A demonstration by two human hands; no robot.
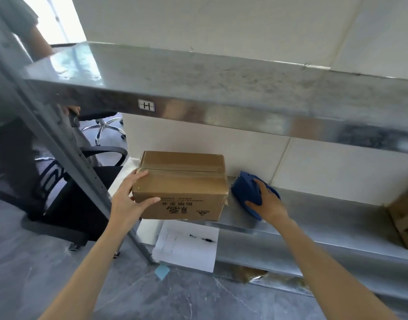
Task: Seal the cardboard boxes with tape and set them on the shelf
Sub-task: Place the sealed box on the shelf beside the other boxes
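Left hand [132, 199] grips taped box [184, 183]; right hand [268, 202] holds blue dispenser [244, 189].

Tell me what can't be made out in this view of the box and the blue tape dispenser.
Head view:
blue tape dispenser: its roll, covered by the right hand.
second box: mostly cut off by the right edge; sealing unknown.
cardboard box: underside and far side hidden by itself; the left hand covers one corner.
sheet of paper: writing too small.
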